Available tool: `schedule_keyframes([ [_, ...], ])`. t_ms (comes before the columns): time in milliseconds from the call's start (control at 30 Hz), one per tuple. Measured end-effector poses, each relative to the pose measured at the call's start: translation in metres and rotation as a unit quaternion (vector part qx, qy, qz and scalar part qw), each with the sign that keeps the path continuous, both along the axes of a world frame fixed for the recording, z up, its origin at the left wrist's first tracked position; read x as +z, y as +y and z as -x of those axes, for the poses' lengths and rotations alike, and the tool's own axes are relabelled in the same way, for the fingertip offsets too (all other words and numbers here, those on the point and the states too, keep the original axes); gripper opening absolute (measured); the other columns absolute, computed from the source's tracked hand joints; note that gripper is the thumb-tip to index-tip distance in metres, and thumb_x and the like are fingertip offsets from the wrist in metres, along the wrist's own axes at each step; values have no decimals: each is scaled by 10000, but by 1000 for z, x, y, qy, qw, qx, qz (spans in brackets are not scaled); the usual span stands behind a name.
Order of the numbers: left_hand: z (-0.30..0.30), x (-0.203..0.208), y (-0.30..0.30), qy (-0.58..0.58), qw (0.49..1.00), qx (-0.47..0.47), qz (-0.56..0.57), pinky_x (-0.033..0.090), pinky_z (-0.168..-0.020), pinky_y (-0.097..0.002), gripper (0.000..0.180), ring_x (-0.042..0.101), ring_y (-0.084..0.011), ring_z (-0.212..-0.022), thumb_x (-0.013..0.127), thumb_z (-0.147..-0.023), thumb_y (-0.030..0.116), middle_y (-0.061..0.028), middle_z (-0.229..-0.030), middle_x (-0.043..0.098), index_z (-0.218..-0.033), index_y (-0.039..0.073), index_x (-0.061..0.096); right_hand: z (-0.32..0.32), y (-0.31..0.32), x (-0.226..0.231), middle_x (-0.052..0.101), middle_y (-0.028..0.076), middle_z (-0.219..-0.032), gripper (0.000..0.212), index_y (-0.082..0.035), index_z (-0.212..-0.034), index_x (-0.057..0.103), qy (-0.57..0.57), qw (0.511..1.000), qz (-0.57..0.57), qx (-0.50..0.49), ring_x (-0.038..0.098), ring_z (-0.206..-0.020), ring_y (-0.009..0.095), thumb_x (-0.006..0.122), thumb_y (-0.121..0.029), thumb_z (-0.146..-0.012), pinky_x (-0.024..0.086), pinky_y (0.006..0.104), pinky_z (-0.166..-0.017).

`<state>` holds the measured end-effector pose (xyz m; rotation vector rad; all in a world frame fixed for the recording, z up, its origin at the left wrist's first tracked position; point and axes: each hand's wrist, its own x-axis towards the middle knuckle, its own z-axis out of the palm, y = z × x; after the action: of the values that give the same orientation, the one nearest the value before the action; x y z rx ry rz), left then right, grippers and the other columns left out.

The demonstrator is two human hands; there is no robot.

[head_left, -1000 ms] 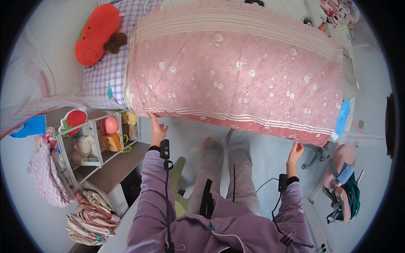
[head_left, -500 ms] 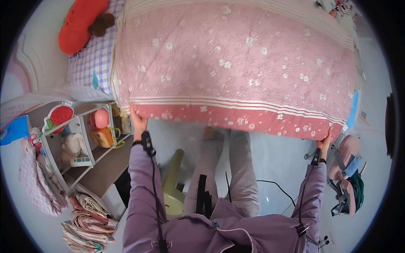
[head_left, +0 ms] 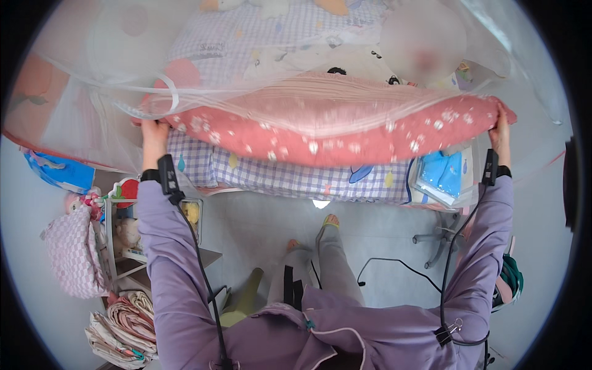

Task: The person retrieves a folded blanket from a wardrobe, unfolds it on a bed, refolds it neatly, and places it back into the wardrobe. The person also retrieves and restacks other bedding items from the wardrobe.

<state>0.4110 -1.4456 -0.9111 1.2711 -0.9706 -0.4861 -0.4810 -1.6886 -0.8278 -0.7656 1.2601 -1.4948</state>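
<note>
A pink floral blanket (head_left: 364,143) is stretched between my two hands above the bed, its darker red border sagging in the middle. My left hand (head_left: 154,139) is closed on the border's left end. At the right end, my right hand (head_left: 501,134) grips the same border with my arm stretched forward. Below the blanket lies a purple-and-white checked bed sheet (head_left: 277,184). Sheer netting (head_left: 111,139) hangs over the bed and partly veils the blanket's far part.
A clear packet with blue contents (head_left: 441,176) lies on the bed's right side. At the left stand a small shelf rack (head_left: 111,240), a checked bundle (head_left: 74,253) and folded fabrics (head_left: 126,324). A green object (head_left: 243,299), a chair base (head_left: 435,243) and a black cable (head_left: 401,264) are on the floor.
Both hands have raised the blanket's border and spread farther apart. The blanket, spread out before, is now bunched, showing the checked sheet and the packet. The netting now covers more of the view.
</note>
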Motion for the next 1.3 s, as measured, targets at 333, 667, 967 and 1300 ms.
schedule_keyframes([
  [333, 6, 33, 105, 94, 987, 127, 8, 466, -935, -383, 362, 574, -226, -1057, 439, -960, 285, -119, -1163, 587, -1190, 12, 499, 47, 162, 12, 574, 76, -1207, 397, -51, -1247, 496, -16, 997, 72, -32, 559, -1095, 172, 541, -276, -922, 469, 330, -915],
  [667, 25, -156, 247, 399, 902, 99, -134, 530, -809, -306, 344, 609, -187, -968, 491, -937, 289, -78, -1109, 618, -1153, 30, 552, 54, 334, -202, 602, 36, -1116, 390, -85, -1211, 529, 14, 969, -232, -82, 580, -1017, 169, 598, -279, -880, 478, 322, -864],
  [967, 14, -118, 174, 435, 843, 215, -232, 397, -998, -391, 391, 514, -263, -1142, 465, -916, 272, -115, -1232, 552, -1229, 40, 499, 93, 220, -193, 640, 39, -1047, 346, -85, -1115, 576, -14, 977, -212, 4, 601, -977, 184, 613, -300, -847, 504, 362, -827],
  [1300, 10, -147, -8, -160, 943, 131, -261, 404, -939, -326, 549, 510, -231, -1064, 628, -763, 61, -143, -1177, 519, -1255, -52, 414, 31, -17, -270, 470, 142, -1270, 395, 10, -1244, 383, -30, 995, -95, -13, 500, -1157, 297, 492, -204, -930, 450, 388, -946],
])
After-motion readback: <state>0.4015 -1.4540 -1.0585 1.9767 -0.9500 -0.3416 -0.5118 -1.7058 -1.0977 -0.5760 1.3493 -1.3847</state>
